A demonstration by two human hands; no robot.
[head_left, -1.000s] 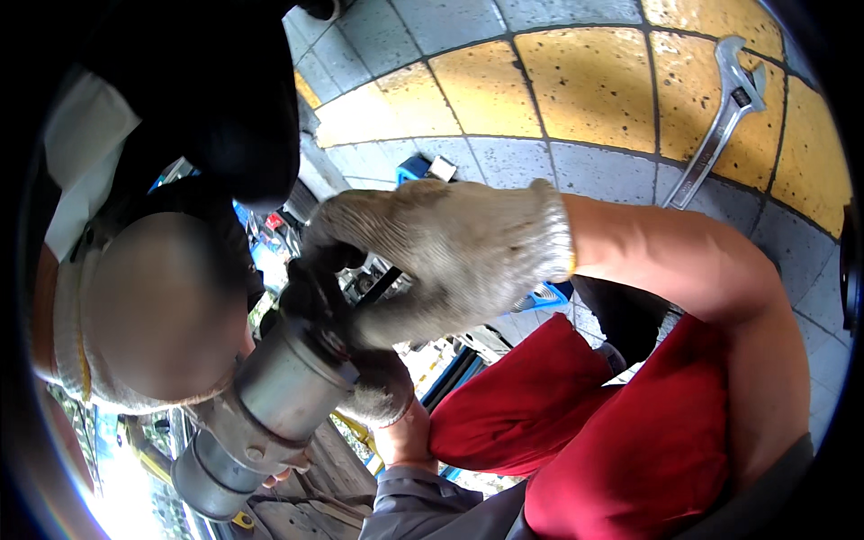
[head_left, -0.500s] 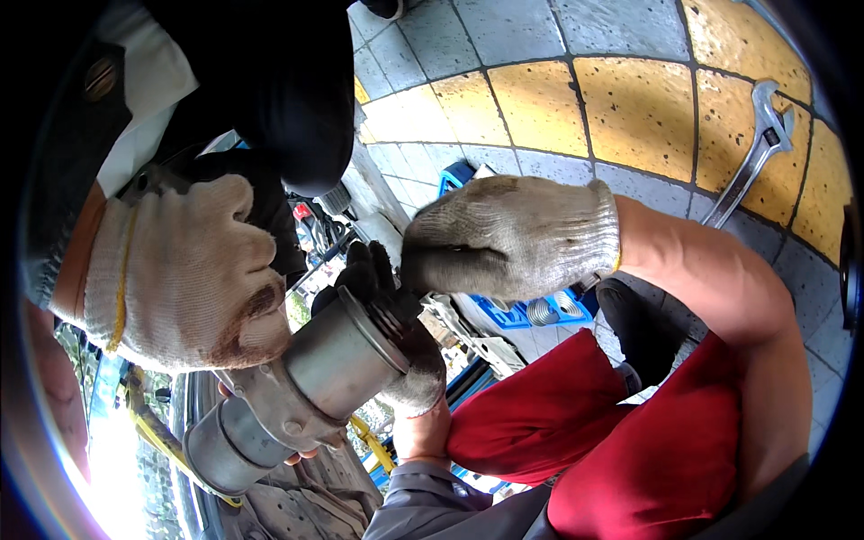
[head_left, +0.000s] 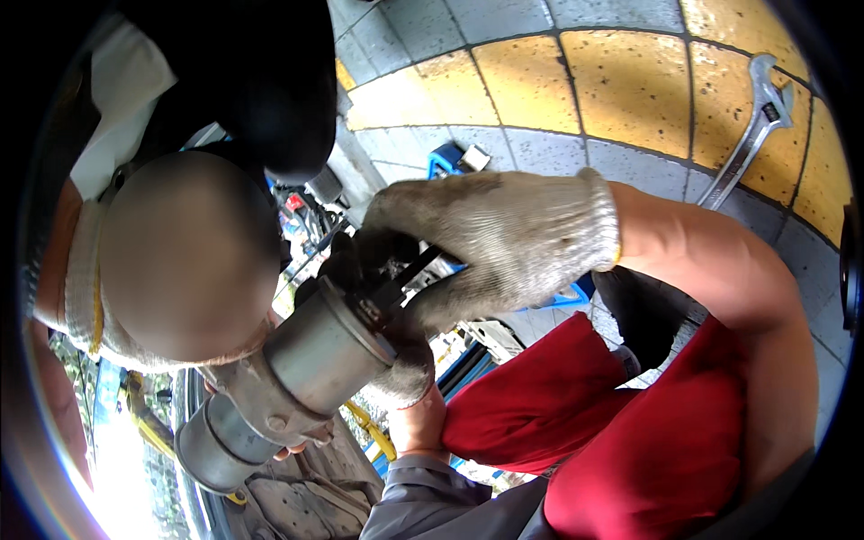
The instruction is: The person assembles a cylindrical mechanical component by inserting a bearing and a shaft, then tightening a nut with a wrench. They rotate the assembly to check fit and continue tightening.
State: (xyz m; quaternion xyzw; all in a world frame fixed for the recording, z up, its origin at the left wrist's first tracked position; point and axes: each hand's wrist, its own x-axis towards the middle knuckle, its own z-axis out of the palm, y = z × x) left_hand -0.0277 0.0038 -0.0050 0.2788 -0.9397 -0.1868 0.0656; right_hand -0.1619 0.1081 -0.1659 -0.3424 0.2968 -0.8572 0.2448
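Note:
A grey cylindrical metal part [head_left: 324, 346] with a bolted collar slants across the left of the view. My gloved left hand [head_left: 409, 364] wraps its upper right end; the dark fingertips show on the far side. Above that end is my gloved right hand [head_left: 504, 238], thumb and curled fingers apart, reaching round the end. A narrow dark piece [head_left: 416, 270] shows in the gap between them, its kind unclear. Another person's gloved hand [head_left: 90, 297], mostly covered by a blurred patch, lies over the part's left side. Bare fingertips [head_left: 290, 452] show beneath it.
An adjustable wrench [head_left: 751, 130] lies on the yellow and grey tiled floor [head_left: 630, 85] at the right. Blue tool trays [head_left: 443, 160] lie beyond my hands. A person in dark clothing [head_left: 243, 72] is at the upper left. My red-trousered legs [head_left: 657, 441] are at lower right.
My right hand has shifted left toward the cylinder's end; its thumb and fingers have parted, exposing the narrow dark piece. The metal part has moved slightly left in view.

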